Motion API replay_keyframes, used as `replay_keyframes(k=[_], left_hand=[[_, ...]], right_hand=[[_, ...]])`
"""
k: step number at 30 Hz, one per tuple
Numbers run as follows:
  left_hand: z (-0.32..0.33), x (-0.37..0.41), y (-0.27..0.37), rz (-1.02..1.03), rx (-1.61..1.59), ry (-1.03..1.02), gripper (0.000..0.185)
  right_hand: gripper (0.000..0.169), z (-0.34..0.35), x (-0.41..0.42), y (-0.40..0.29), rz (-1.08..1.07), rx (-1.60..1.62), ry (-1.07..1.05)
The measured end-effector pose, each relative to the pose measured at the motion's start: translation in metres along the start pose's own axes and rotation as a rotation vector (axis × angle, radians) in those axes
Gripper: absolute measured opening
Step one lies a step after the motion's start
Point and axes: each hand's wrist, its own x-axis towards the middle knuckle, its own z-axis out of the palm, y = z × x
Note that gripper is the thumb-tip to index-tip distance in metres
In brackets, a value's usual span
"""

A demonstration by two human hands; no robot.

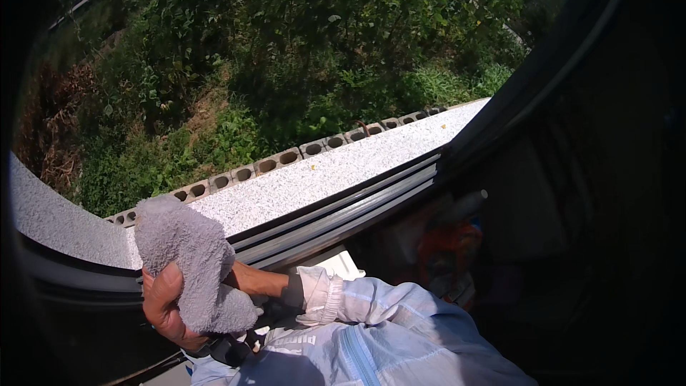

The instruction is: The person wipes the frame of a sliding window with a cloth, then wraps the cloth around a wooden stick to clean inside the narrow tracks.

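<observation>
A greyish terry cloth (185, 257) is bunched up at the lower left, in front of a window opening. My left hand (165, 308) grips its left side, with the thumb pressed on the near face. From the right, my right hand (247, 277) reaches in behind the cloth. Only its wrist side shows; the fingers are hidden, so their hold cannot be told. The top of the cloth overlaps the corner of the speckled white sill (321, 177).
Dark metal window tracks (343, 217) run along the sill's inner side. Beyond it stands a row of hollow concrete blocks (268, 164), then dense green plants (321, 53). A dark frame (541, 80) curves along the right. An orange bag-like item (450, 241) lies in the shadow indoors.
</observation>
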Motion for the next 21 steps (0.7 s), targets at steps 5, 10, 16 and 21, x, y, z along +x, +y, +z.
replay_keyframes(k=[5,10,16,21], left_hand=[[0.040,-0.010,-0.008,0.004,0.066,-0.057,0.042],[0.075,-0.022,-0.036,-0.132,0.078,-0.210,0.043],[0.107,-0.011,-0.083,-0.601,0.070,-0.472,0.042],[0.092,0.018,-0.210,-0.905,-0.041,-0.581,0.041]], right_hand=[[0.045,-0.027,0.005,-0.064,0.446,0.541,-0.011],[0.046,-0.137,-0.035,-0.147,0.146,0.364,0.280],[0.043,-0.232,-0.109,-0.230,-0.030,-0.284,0.793],[0.033,-0.365,-0.202,-0.180,0.256,-1.182,0.901]])
